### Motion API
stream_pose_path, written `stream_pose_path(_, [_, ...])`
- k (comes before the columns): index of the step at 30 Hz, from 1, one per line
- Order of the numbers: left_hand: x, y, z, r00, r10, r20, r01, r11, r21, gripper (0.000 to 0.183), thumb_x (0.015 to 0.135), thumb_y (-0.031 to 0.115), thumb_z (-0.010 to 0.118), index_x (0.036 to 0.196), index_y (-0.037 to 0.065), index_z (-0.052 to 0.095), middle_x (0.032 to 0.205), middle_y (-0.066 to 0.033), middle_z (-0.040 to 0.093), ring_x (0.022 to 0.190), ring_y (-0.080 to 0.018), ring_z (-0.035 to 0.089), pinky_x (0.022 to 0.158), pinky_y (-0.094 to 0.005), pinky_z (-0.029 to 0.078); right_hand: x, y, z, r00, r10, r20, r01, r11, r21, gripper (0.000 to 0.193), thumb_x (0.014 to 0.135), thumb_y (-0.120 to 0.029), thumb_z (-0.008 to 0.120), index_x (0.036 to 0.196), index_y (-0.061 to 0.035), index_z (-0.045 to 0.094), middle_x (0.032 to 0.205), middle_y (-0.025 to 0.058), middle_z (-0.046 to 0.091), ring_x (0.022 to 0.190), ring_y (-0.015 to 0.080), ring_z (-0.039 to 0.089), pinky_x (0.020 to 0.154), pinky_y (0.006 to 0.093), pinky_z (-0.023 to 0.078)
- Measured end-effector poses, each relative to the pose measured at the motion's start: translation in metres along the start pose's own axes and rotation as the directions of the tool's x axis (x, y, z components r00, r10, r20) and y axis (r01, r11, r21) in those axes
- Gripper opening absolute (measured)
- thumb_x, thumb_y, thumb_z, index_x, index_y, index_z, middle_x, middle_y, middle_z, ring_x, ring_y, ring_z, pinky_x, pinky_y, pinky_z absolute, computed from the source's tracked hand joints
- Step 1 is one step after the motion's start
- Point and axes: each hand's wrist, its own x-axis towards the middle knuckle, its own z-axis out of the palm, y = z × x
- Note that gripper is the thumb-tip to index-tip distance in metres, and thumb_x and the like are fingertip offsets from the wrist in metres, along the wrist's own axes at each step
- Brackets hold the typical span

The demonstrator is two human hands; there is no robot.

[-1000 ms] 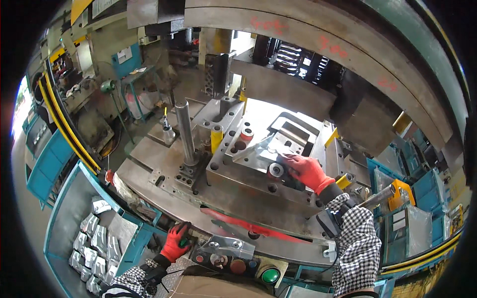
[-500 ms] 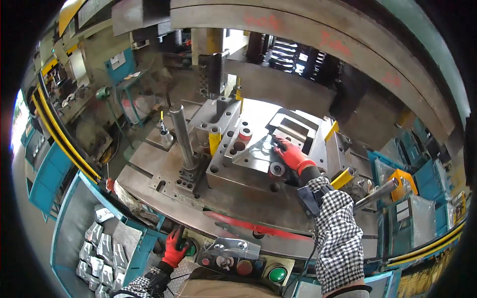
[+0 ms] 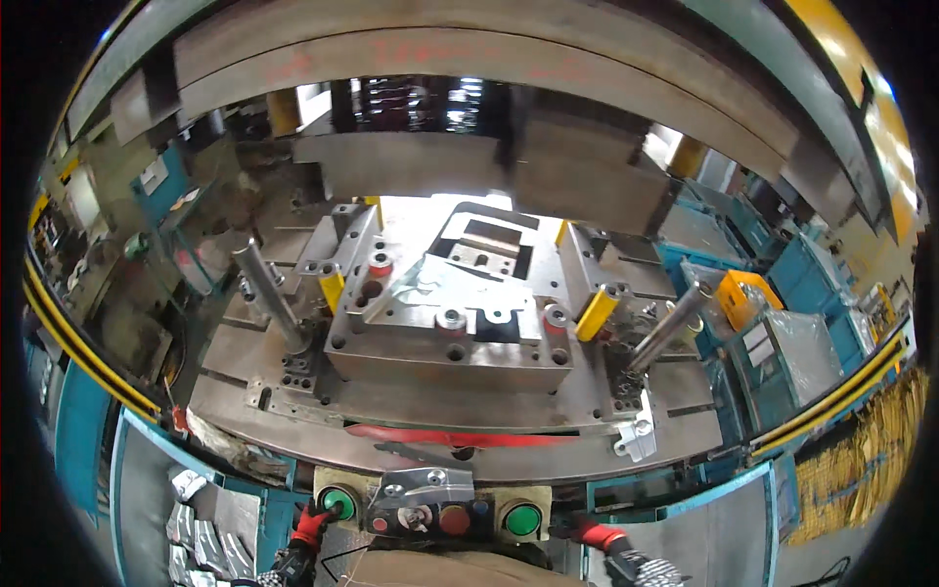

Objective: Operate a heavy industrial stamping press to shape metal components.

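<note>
Two green push buttons, the left one [image 3: 338, 504] and the right one [image 3: 520, 519], sit at either end of a control panel [image 3: 455, 520] at the bottom of the view. The left hand [image 3: 312, 524], in a red glove with dark fingertips, is loosely open at the left button, grasping nothing visible; whether it presses cannot be told. The right hand [image 3: 594, 533], gloved alike, is just beside the right button; how far its dark fingers are curled cannot be told, and nothing shows in it.

Beyond the panel, a flat silver sheet part [image 3: 479, 291] lies across a steel die block [image 3: 440, 367], among red-collared pins. It lies at a slant; if it is not seated properly, it could bend or mark under load. A heavy press slab [image 3: 489, 44] spans overhead: a hand straying beneath it while it moved could be crushed. A loose metal piece [image 3: 638, 435] near the bed's front right edge might shake off through vibration.
</note>
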Motion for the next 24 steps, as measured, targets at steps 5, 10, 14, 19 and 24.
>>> stream_pose_path(5, [-0.029,0.055,-0.022,0.950,-0.264,-0.169,0.304,0.907,0.292,0.053,0.086,0.021,0.090,0.133,0.008,0.068,0.101,-0.0022,0.072,0.085,-0.0175,0.067,0.071,-0.0369,0.056,0.051,-0.154,0.064,0.919,0.030,-0.393,0.142,0.905,0.402,0.101,0.086,-0.057,0.086,0.161,-0.0042,0.043,0.157,0.0202,0.055,0.146,0.0343,0.052,0.121,0.0455,0.042])
stream_pose_path(10, [-0.001,0.047,-0.011,0.974,-0.202,-0.100,0.226,0.880,0.419,0.053,0.086,0.022,0.089,0.133,0.008,0.068,0.102,-0.0030,0.073,0.086,-0.0180,0.067,0.072,-0.0377,0.057,0.050,-0.161,0.074,0.837,0.267,-0.477,-0.157,0.953,0.258,0.107,0.077,-0.063,0.090,0.154,-0.0018,0.047,0.147,0.0258,0.061,0.137,0.0418,0.059,0.113,0.0498,0.049])
stream_pose_path(14, [0.013,0.043,-0.010,0.976,-0.204,-0.080,0.217,0.844,0.491,0.053,0.087,0.023,0.088,0.134,0.008,0.068,0.103,-0.0036,0.073,0.087,-0.0184,0.068,0.073,-0.0384,0.057,0.046,-0.154,0.077,0.807,0.337,-0.486,-0.220,0.934,0.282,0.113,0.072,-0.070,0.089,0.150,0.0014,0.048,0.142,0.0296,0.064,0.133,0.0452,0.062,0.109,0.0527,0.052])
stream_pose_path(19, [0.018,0.047,0.001,0.978,-0.205,-0.047,0.197,0.813,0.548,0.053,0.087,0.024,0.087,0.135,0.008,0.068,0.104,-0.0044,0.073,0.088,-0.0189,0.068,0.075,-0.0392,0.057,0.051,-0.142,0.087,0.812,0.357,-0.463,-0.207,0.916,0.344,0.119,0.067,-0.075,0.087,0.145,0.0059,0.048,0.137,0.0331,0.065,0.127,0.0490,0.064,0.104,0.0549,0.053])
stream_pose_path(24, [0.012,0.051,0.000,0.981,-0.192,-0.030,0.173,0.797,0.579,0.054,0.088,0.025,0.086,0.135,0.008,0.068,0.105,-0.0052,0.074,0.089,-0.0195,0.069,0.076,-0.0400,0.058,0.054,-0.153,0.080,0.833,0.364,-0.416,-0.266,0.924,0.276,0.113,0.072,-0.069,0.090,0.145,0.0054,0.047,0.138,0.0296,0.065,0.132,0.0452,0.063,0.109,0.0530,0.052])
